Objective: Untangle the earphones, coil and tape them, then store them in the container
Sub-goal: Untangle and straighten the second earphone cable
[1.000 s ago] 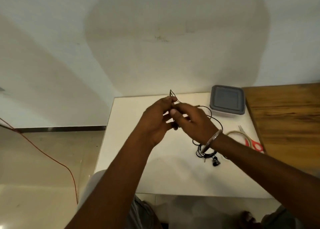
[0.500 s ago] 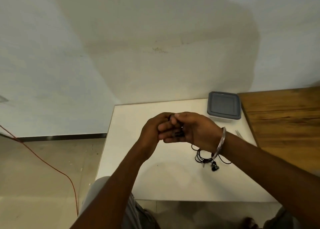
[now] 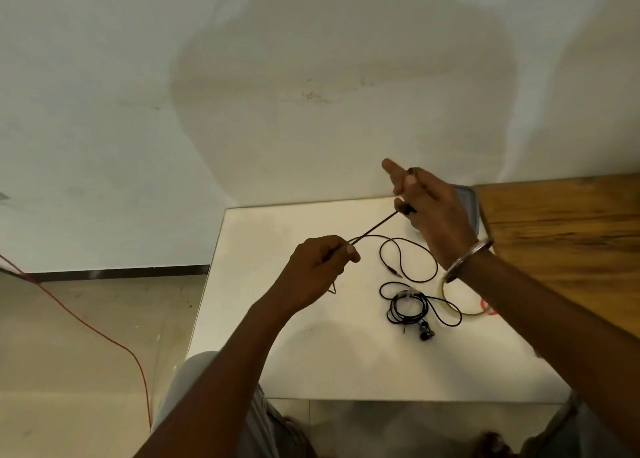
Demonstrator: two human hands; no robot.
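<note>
Earphone cable (image 3: 375,224) taut between left hand (image 3: 320,267) and right hand (image 3: 427,208).

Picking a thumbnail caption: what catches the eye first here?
The left hand and right hand hold a black earphone cable stretched taut between them above the white table. Nearer the person, a coiled earphone bundle lies on the table beside a tape roll.

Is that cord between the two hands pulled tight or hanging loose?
Tight. The cord runs in a straight line from the left hand to the right hand; the rest lies looped on the table.
</note>
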